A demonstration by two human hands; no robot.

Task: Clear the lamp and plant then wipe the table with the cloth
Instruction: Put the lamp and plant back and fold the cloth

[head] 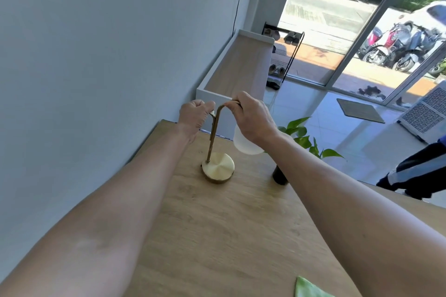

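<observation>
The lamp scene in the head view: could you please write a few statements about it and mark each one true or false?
1. Both hands grip the lamp near the top of its stem. True.
2. The lamp's round base lies tipped on its side. False: it sits flat on the table.
3. The plant is right of the lamp. True.
4. The left hand holds the green cloth. False: the cloth lies on the table's near edge.

Both hands on lamp at far end of table.

Left hand and right hand grip the curved top of the lamp; its brass base rests on the table. Right of the lamp: plant. Nearer than the lamp, at the table's near edge: green cloth.
</observation>
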